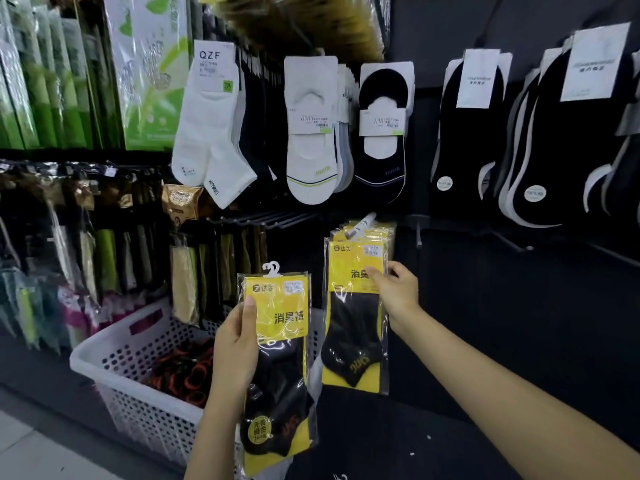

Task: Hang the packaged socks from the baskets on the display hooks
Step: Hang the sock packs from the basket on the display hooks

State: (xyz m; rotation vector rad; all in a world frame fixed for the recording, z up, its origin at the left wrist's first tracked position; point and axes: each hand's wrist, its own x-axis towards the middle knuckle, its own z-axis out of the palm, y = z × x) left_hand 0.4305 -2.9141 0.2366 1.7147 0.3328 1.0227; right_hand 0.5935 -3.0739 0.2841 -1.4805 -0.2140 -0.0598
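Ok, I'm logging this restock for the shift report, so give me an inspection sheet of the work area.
Surface: dark display wall.
Job's things: yellow-and-black plastic sock packets in hand; matching hung stack on white-tipped metal hook; white perforated plastic basket below holds red-and-black goods.
Clutter: nothing seen.
Grippers: left hand grips the packets; right hand pinches the stack's front packet.
Cables: nothing seen.
Surroundings: white socks and black socks hang above; green packages at left.
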